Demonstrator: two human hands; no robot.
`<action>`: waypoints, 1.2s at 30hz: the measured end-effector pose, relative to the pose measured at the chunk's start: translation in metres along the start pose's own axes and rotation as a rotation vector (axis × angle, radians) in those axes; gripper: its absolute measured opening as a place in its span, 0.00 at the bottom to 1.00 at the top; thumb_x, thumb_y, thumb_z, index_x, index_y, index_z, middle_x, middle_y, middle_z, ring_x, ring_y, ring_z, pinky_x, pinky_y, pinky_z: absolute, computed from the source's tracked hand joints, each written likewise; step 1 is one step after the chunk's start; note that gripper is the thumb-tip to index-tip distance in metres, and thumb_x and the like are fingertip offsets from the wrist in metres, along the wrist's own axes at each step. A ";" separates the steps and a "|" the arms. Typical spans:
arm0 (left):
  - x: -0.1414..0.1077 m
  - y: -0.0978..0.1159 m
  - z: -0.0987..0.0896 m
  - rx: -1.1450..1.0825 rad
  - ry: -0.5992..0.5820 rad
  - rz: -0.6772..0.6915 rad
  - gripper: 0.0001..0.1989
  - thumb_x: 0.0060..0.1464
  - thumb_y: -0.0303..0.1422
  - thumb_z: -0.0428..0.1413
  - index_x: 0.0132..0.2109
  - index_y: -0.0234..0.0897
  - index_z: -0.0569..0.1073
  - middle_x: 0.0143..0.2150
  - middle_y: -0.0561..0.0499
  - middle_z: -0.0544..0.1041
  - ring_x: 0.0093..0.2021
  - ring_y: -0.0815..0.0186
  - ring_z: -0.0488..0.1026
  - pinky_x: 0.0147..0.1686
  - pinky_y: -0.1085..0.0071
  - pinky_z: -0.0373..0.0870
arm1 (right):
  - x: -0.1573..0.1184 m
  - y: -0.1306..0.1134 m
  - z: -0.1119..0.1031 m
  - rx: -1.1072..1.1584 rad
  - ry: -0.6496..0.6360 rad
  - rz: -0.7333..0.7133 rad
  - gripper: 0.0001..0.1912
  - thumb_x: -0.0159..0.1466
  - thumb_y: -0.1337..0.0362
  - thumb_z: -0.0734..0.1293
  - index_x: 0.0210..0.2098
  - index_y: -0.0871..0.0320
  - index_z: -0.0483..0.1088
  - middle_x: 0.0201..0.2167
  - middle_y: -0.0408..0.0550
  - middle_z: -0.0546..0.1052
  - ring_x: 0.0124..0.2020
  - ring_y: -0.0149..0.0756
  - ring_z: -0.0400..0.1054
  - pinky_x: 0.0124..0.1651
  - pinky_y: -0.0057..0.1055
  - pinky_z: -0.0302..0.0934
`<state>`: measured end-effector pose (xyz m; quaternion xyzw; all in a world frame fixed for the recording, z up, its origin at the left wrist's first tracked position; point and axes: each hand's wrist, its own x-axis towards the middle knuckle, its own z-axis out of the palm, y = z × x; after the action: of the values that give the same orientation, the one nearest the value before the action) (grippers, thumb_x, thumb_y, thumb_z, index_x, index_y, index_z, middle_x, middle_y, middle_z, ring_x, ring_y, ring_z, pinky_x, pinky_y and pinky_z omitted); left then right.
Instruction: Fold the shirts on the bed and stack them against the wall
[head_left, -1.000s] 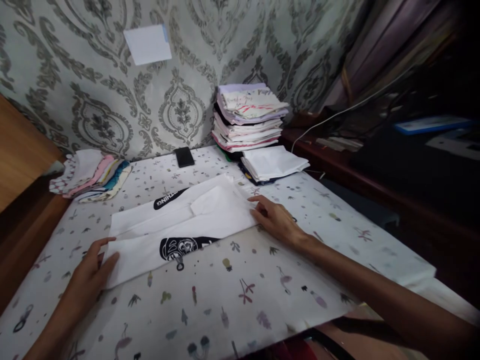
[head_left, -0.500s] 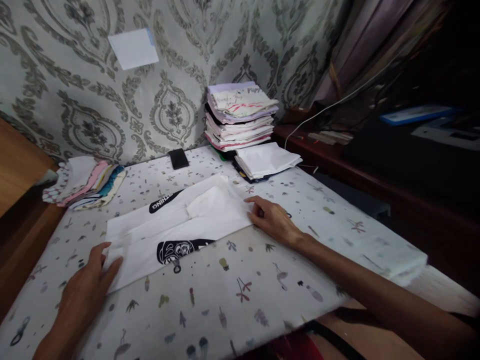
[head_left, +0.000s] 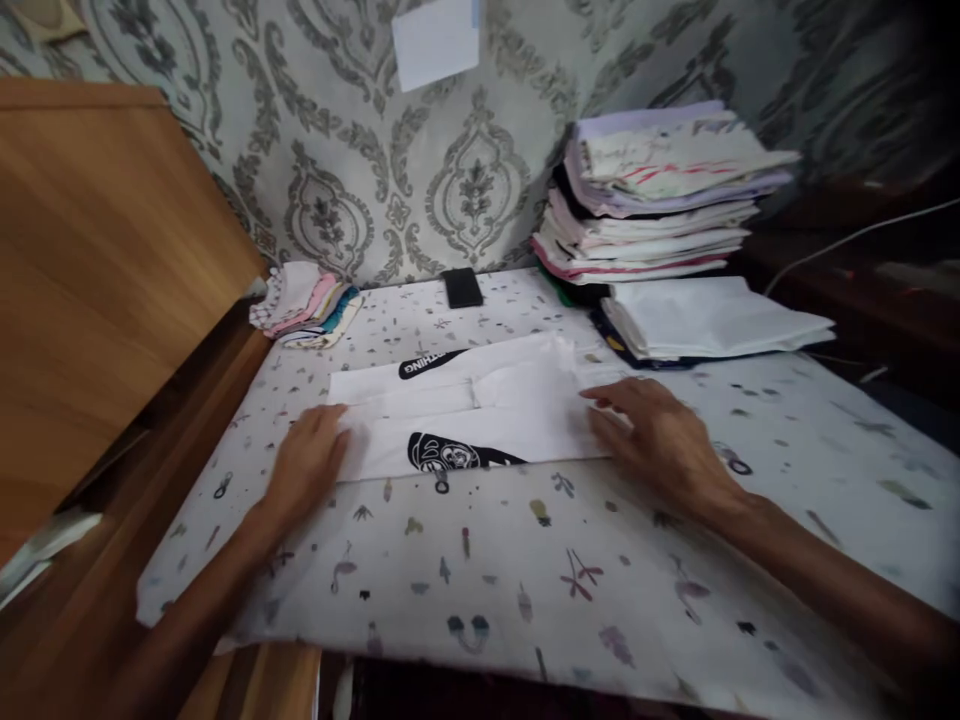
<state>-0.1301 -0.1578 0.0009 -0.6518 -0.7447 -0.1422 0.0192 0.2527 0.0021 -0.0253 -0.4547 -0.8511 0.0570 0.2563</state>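
A white shirt with black printed patches lies folded into a long strip on the patterned cloth. At the strip's left end is my left hand, its fingertips touching the fabric edge and the thumb a little apart from the fingers. My right hand is at the other end, slightly blurred, fingers bent toward the shirt with the thumb below them. Neither hand is closed around the fabric.
Folded clothes form a tall stack at the back right, with white folded cloth in front. A small clothes pile sits back left, beside a wooden panel. A black phone-like object lies near the wall.
The view has swung left, so things appear further right. My left hand lies straighter against the shirt's left end, and the strip looks more level. My right hand stays by the right end.
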 end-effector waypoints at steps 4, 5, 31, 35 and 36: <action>0.011 0.018 0.031 -0.081 -0.189 0.285 0.26 0.69 0.41 0.39 0.69 0.37 0.58 0.72 0.42 0.60 0.72 0.56 0.55 0.69 0.56 0.53 | 0.027 -0.028 0.029 -0.007 -0.110 -0.228 0.25 0.70 0.54 0.54 0.61 0.57 0.67 0.63 0.59 0.69 0.63 0.55 0.63 0.62 0.54 0.60; 0.013 0.020 0.038 -0.073 -0.227 0.321 0.28 0.70 0.43 0.38 0.70 0.38 0.55 0.74 0.43 0.56 0.74 0.57 0.50 0.70 0.56 0.50 | 0.031 -0.030 0.038 -0.024 -0.129 -0.251 0.27 0.70 0.54 0.54 0.64 0.58 0.64 0.66 0.60 0.66 0.66 0.55 0.59 0.64 0.54 0.58; 0.119 -0.074 0.021 -0.239 -0.073 -0.290 0.13 0.53 0.33 0.53 0.45 0.33 0.72 0.41 0.46 0.74 0.45 0.58 0.71 0.49 0.64 0.66 | 0.026 -0.228 0.070 0.070 -0.398 -0.742 0.11 0.69 0.62 0.64 0.44 0.63 0.73 0.44 0.59 0.75 0.48 0.48 0.68 0.45 0.42 0.68; 0.130 -0.080 0.024 -0.281 -0.127 -0.334 0.07 0.45 0.33 0.57 0.34 0.37 0.71 0.29 0.53 0.71 0.35 0.62 0.68 0.37 0.69 0.63 | 0.032 -0.267 0.089 0.038 -0.428 -0.740 0.11 0.69 0.67 0.60 0.45 0.66 0.72 0.42 0.60 0.76 0.45 0.50 0.70 0.39 0.41 0.68; 0.130 -0.081 0.024 -0.300 -0.140 -0.342 0.07 0.43 0.33 0.58 0.32 0.37 0.70 0.27 0.55 0.70 0.33 0.63 0.67 0.35 0.70 0.62 | 0.034 -0.271 0.092 0.031 -0.429 -0.728 0.11 0.69 0.69 0.59 0.46 0.66 0.71 0.42 0.60 0.77 0.45 0.49 0.70 0.38 0.41 0.68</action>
<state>-0.2251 -0.0358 -0.0098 -0.5199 -0.8144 -0.2069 -0.1541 -0.0092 -0.1157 -0.0021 -0.0981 -0.9893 0.0687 0.0833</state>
